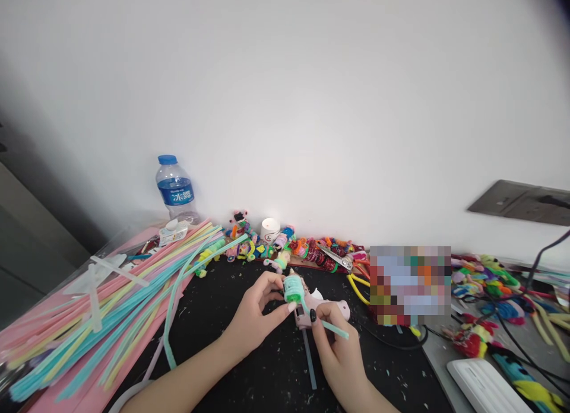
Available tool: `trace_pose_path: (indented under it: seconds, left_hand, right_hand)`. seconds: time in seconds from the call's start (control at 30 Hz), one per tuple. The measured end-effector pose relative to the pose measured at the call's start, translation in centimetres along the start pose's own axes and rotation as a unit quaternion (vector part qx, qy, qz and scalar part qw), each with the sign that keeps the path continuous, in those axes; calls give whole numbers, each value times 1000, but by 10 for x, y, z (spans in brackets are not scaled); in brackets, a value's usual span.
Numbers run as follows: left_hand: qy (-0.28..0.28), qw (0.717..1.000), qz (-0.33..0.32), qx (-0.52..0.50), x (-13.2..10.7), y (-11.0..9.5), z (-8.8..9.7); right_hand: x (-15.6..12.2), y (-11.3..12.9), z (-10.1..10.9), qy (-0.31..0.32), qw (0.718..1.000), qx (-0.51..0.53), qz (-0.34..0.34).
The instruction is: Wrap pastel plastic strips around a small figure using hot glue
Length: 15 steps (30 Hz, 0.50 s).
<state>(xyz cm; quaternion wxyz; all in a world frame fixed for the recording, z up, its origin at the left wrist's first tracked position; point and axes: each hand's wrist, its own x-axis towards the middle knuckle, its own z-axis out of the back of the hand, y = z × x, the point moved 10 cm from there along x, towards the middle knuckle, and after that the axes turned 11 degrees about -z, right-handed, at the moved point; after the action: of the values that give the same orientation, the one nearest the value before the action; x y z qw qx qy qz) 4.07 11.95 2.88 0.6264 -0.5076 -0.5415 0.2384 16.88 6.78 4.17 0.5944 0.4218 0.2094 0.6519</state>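
Between the fingertips of my left hand [260, 306] is a small pipe-cleaner coil [293, 287], mint green outside with brighter green showing at its lower end. A mint pipe cleaner [335, 329] trails from it to the lower right, pinched by the thumb and fingers of my right hand [336, 345]. Behind both hands lies a pale pink hot glue gun [341, 309], partly covered by my fingers and the coil. A translucent glue stick [309, 362] points from it toward me on the black mat [249, 377].
Many pastel pipe cleaners [133, 306] lie at left by a water bottle [175, 190]. Along the wall stand a paper cup [270, 229], colourful pipe-cleaner figures [307, 250], scissors [336, 259] and yellow-handled pliers [358, 288]. A black cable [401, 346] and white box [483, 383] are at right.
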Motion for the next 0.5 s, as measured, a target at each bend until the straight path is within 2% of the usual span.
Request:
trace_pose_path:
  seconds: [0.23, 0.37, 0.5]
  left_hand:
    - [-17, 999, 26, 17, 1, 3, 6]
    - [-18, 998, 39, 45, 0, 6, 7]
    - [-31, 999, 36, 8, 1, 9, 8]
  right_hand:
    - [-3, 6, 2, -11, 999, -27, 42]
    - [-1, 3, 5, -21, 999, -22, 37]
    - [2, -3, 3, -3, 999, -29, 16]
